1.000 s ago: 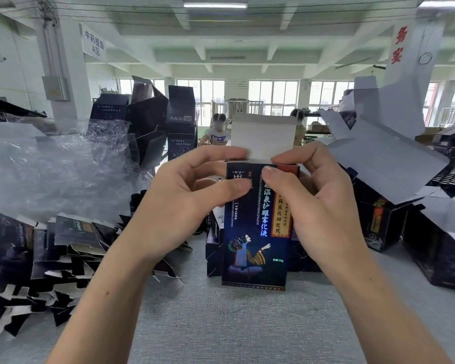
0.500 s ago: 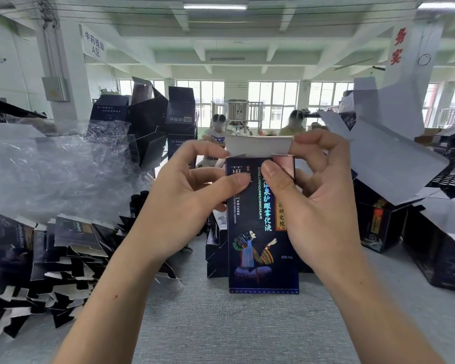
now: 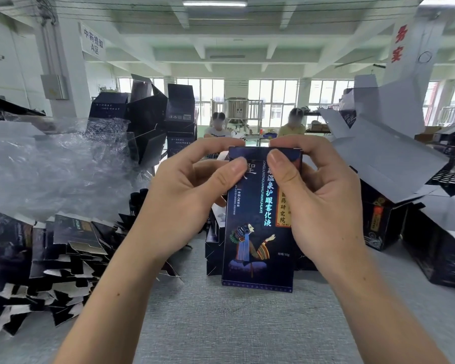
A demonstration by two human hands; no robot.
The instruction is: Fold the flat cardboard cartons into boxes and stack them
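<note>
A dark blue carton with a printed figure and Chinese lettering stands upright in the middle, held just above the grey table. My left hand grips its upper left edge, thumb on the front, fingers curled over the top. My right hand grips the upper right, thumb pressing the front near the top flap, fingers over the lid. The top flap lies folded down and looks closed. Flat unfolded cartons lie piled at the left.
Crumpled clear plastic wrap lies behind the flat pile. Dark folded boxes are stacked at the back left. Large open cartons with white flaps crowd the right side. More small dark boxes stand behind the held carton. Two people sit far behind.
The white top flap, upright a second ago, has been folded down onto the carton by both hands. The carton sits slightly lower and more square to me.
</note>
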